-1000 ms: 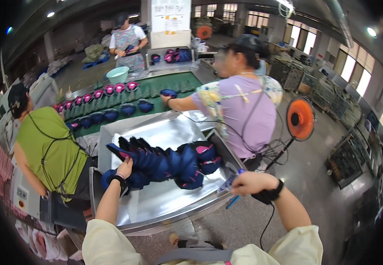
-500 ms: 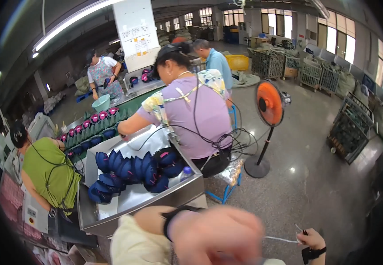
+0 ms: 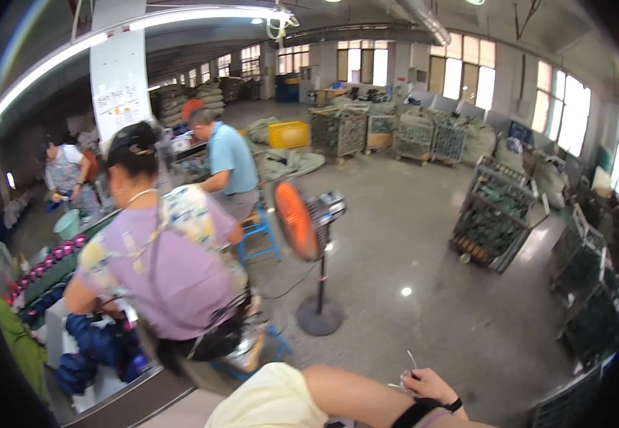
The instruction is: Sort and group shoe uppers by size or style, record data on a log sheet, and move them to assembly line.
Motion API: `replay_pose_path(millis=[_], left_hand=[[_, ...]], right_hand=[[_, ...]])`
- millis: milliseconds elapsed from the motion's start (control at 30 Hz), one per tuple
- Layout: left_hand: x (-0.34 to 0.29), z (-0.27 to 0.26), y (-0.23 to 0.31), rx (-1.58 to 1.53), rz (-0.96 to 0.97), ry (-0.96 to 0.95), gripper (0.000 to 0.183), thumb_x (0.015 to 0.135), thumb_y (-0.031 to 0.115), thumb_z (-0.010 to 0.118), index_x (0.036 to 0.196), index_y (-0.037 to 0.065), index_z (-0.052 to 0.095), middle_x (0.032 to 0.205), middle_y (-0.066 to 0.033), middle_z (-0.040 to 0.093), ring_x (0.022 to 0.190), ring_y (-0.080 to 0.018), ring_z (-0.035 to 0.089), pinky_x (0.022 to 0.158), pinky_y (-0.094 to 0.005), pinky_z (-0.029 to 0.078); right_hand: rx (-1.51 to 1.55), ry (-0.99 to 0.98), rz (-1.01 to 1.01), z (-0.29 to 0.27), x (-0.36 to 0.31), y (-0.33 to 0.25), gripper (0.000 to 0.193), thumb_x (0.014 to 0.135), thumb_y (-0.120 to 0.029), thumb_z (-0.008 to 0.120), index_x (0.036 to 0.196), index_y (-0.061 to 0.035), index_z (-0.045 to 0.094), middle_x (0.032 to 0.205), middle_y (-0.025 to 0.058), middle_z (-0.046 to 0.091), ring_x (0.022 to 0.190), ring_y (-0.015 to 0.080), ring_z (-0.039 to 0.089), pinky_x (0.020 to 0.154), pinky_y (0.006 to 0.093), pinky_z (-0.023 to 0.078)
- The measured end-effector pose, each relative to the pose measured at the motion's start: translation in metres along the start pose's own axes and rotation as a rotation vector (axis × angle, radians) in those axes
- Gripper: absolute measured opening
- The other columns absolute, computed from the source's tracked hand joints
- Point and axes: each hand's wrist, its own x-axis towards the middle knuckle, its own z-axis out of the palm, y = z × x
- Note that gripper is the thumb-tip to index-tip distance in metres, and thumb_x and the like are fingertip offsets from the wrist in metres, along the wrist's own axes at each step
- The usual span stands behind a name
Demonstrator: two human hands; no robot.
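Near the lower edge, my right hand [image 3: 432, 388], with a black band at the wrist, is closed on a thin white cord [image 3: 398, 386]. One thin end sticks up above the fingers. My left forearm [image 3: 352, 392] comes out of a pale yellow sleeve [image 3: 270, 399] and reaches across to the right, with a black band [image 3: 418, 411] near the wrist. Most of my left hand lies below the picture's edge, so its fingers are hidden.
A metal-edged bin [image 3: 120, 403] with navy cup-shaped pieces [image 3: 99, 339] stands at lower left. A person in a lavender top [image 3: 181, 271] works beside it; another in blue [image 3: 231, 160] sits beyond. An orange floor fan [image 3: 296, 220] and a mesh cart [image 3: 495, 214] stand ahead.
The view has swung right, so the bin and workers now sit further left. My blurred left hand has dropped mostly out of the picture. My right hand still holds the white cord.
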Motion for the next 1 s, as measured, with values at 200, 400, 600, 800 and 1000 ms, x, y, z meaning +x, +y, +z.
replay_pose_path(millis=[200,400,600,800,1000], left_hand=[[-0.130,-0.154,-0.129,0.541,-0.393,0.434,0.049,0.077,0.013,0.055,0.120,-0.005,0.038,0.114,-0.0186,0.043,0.111,-0.0333,0.040,0.091,-0.0381,0.035],[-0.293,-0.225,-0.292,0.205,-1.162,0.333,0.034,0.084,0.020,0.051,0.110,-0.001,0.047,0.083,-0.0102,0.058,0.074,-0.0252,0.056,0.067,-0.0342,0.044],[-0.380,-0.380,-0.367,-0.341,-1.002,1.188,0.038,0.093,0.031,0.037,0.084,-0.003,0.052,0.076,-0.0107,0.055,0.074,-0.0184,0.057,0.071,-0.0306,0.046],[-0.467,-0.541,-0.339,-0.561,-0.423,1.774,0.034,0.093,0.025,0.035,0.090,-0.003,0.055,0.091,-0.0170,0.060,0.095,-0.0297,0.057,0.084,-0.0368,0.046],[-0.551,-0.639,-0.280,-0.164,-0.264,2.082,0.031,0.093,0.025,0.033,0.094,0.001,0.053,0.094,-0.0154,0.059,0.096,-0.0310,0.057,0.082,-0.0394,0.047]], right_hand=[[0.157,0.198,-0.067,-0.145,0.028,-0.026,0.020,0.085,-0.021,0.054,0.077,-0.0026,0.058,0.068,0.0001,0.055,0.061,0.0063,0.047,0.054,0.0242,0.039],[0.419,0.618,-0.293,-0.259,0.078,0.002,0.021,0.087,-0.015,0.050,0.070,-0.0047,0.056,0.068,-0.0001,0.054,0.049,0.0042,0.038,0.044,0.0190,0.028],[0.699,0.789,-0.457,-0.411,0.230,0.000,0.025,0.085,-0.019,0.052,0.103,-0.0008,0.054,0.073,0.0063,0.060,0.048,0.0083,0.047,0.044,0.0203,0.038],[0.387,0.378,-0.068,-0.505,0.455,-0.059,0.027,0.087,-0.026,0.051,0.089,-0.0001,0.059,0.080,0.0041,0.063,0.061,0.0078,0.049,0.047,0.0199,0.036],[0.565,-0.237,-0.074,-0.507,0.683,-0.143,0.019,0.089,-0.020,0.047,0.082,-0.0030,0.053,0.081,0.0091,0.063,0.057,0.0101,0.053,0.042,0.0194,0.035]])
